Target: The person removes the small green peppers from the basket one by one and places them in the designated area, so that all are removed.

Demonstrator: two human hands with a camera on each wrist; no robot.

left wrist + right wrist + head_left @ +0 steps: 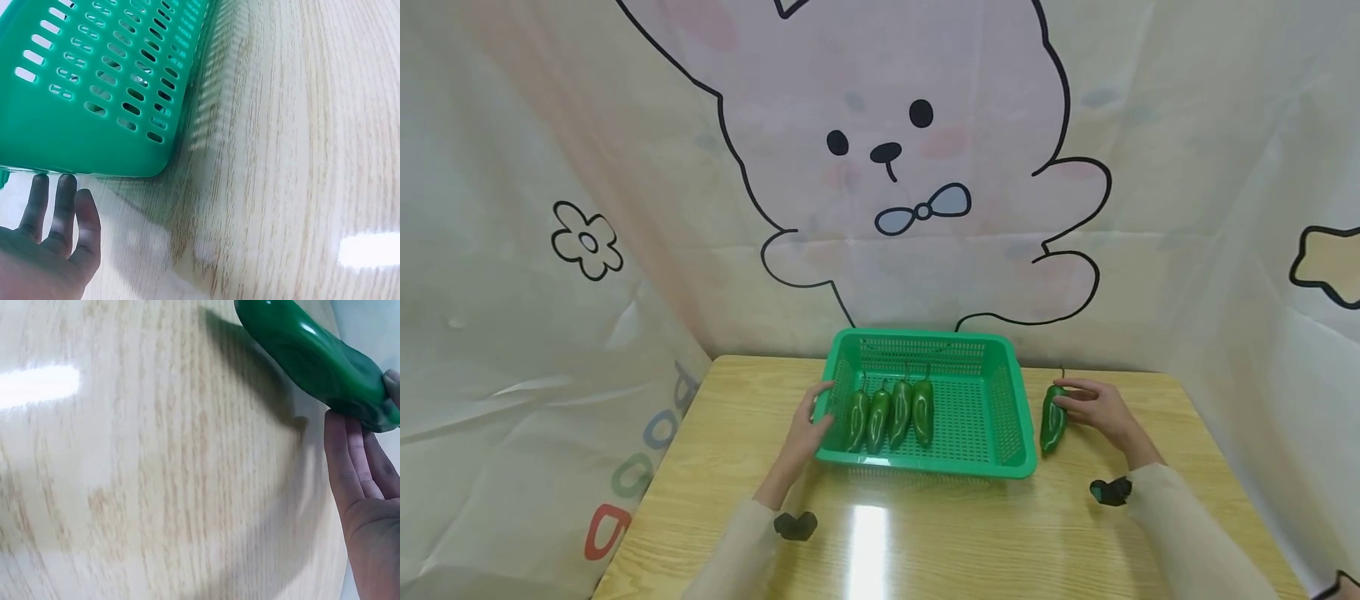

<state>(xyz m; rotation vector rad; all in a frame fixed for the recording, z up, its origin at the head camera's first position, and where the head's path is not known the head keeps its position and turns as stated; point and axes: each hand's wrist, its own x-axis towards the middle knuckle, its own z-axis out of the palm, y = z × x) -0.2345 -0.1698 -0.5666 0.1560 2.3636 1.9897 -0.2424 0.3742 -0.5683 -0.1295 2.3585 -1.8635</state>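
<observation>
In the head view, a green basket (925, 465) with slotted walls stands on the table. Several glossy green peppers (922, 412) lie side by side in its left half, stems toward the back. My left hand (807, 429) is at the basket's left side, thumb and fingertips at the rim. The left wrist view has its fairly straight fingers (64, 209) touching the basket's outer wall (81, 147). Right of the basket, my right hand (1097, 410) pinches another green pepper (1052, 423) near its stem end. The right wrist view puts this pepper (319, 362) above the table, its shadow apart from it.
The wooden table (925, 542) reaches back to a printed cloth backdrop (1000, 275); more cloth hangs at both sides. Bright light reflects off the tabletop in front of the basket. Dark wrist pieces (795, 526) show beside both sleeves.
</observation>
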